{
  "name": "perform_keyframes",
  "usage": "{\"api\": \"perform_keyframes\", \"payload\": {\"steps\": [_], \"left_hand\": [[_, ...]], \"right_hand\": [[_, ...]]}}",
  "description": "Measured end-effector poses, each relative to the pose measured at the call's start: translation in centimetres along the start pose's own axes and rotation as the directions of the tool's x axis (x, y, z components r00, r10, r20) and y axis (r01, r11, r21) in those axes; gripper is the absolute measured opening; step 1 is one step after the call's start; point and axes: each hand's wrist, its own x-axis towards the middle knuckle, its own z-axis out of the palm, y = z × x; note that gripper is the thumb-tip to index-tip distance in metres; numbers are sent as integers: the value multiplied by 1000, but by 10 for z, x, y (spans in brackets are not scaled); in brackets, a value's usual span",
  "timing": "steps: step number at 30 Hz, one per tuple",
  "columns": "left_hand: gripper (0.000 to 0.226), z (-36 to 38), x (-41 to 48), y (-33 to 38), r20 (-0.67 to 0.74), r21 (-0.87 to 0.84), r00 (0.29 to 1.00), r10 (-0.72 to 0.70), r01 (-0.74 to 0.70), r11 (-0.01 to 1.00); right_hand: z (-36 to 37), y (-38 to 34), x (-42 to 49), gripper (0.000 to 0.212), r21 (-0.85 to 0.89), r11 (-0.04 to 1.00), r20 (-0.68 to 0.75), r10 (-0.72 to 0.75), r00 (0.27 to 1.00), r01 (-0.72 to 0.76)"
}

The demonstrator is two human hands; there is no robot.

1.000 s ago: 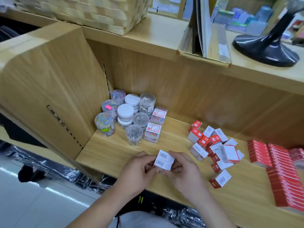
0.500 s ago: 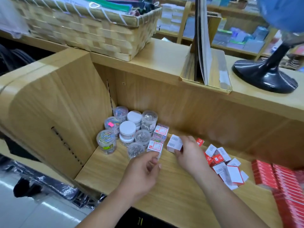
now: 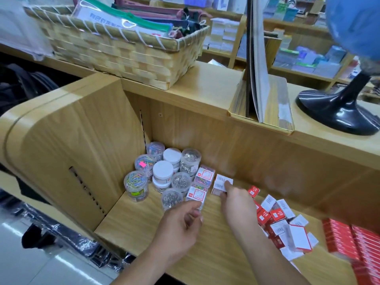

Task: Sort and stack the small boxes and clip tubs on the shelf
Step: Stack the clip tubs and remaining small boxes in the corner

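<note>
Several clear and white-lidded clip tubs stand clustered in the shelf's back left corner. Beside them sit two clear boxes of coloured clips, one behind the other. My right hand presses two small white barcoded boxes, one stacked on the other, onto the shelf just right of the clear boxes. My left hand hovers with curled fingers in front of the nearer clear box, holding nothing I can see. A loose heap of small red-and-white boxes lies to the right.
Stacked red boxes fill the shelf's right end. The wooden shelf has a side wall on the left and a back panel. On the counter above stand a woven basket, an upright display stand and a globe's black base.
Both hands held the two white boxes near the shelf's front edge. My right hand then carried them back and left, setting them beside the clear clip boxes; my left hand let go.
</note>
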Motion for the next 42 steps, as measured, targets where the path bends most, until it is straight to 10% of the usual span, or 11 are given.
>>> {"api": "perform_keyframes", "payload": {"steps": [14, 20, 26, 33, 42], "left_hand": [[27, 24, -7, 3, 74, 26, 995, 66, -68, 997], [32, 58, 6, 1, 265, 218, 945, 191, -252, 943], [22, 114, 18, 17, 308, 259, 937, 166, -250, 933], [31, 112, 11, 3, 268, 182, 957, 107, -159, 970], [42, 62, -19, -27, 342, 181, 930, 137, -209, 961]], "right_hand": [[-38, 6, -19, 22, 387, 920, -33, 84, 996, -65], [-79, 82, -108, 12, 692, 693, -37, 316, 948, -204], [-46, 128, -174, 22, 678, 678, -138, 497, 857, -284], [-9, 121, -195, 59, 705, 637, -18, 455, 890, -311], [-13, 92, -182, 49, 789, 538, 116, 342, 933, -295]]}}
